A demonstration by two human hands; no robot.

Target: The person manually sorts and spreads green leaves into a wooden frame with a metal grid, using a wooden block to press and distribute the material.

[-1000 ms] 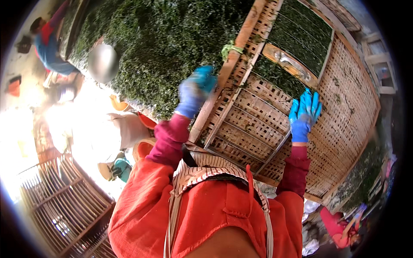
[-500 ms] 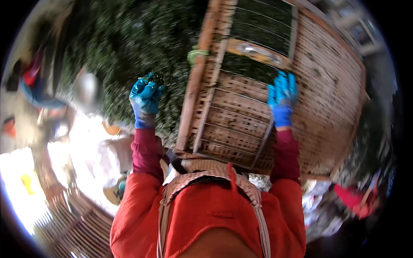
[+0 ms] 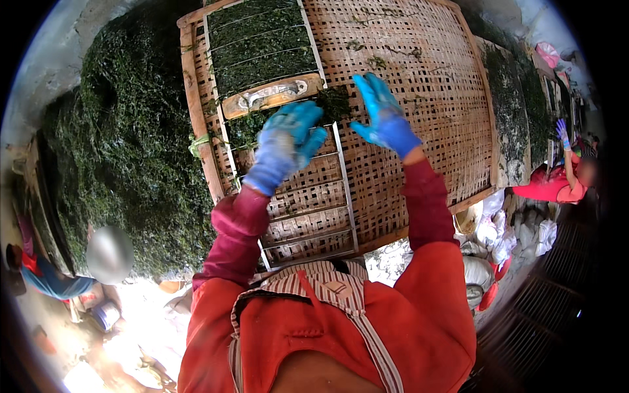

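Observation:
A thin pale rectangular frame (image 3: 347,203) with crossbars lies on a large woven bamboo mat (image 3: 419,157) in a wooden surround. Dark green, seaweed-like shreds (image 3: 262,42) fill its far sections in an even layer; the near sections show bare weave. Across the frame rests a wooden board with a metal handle (image 3: 274,97). My left hand (image 3: 288,134), gloved in blue, is on or just over loose shreds at the board's near edge, fingers extended. A small dark clump (image 3: 334,103) sits beside its fingertips. My right hand (image 3: 383,114), also gloved, hovers right of the frame, fingers spread, holding nothing.
A big heap of the same green shreds (image 3: 137,157) lies left of the mat. A blurred silvery round thing (image 3: 110,254) appears at lower left. White sacks (image 3: 498,229) stand at lower right, and another person (image 3: 560,180) works at the far right.
My left hand has gone from the green heap, where it gripped a clump, to the frame by the wooden board, its fingers now extended. The whole view has swung, shifting the mat leftward.

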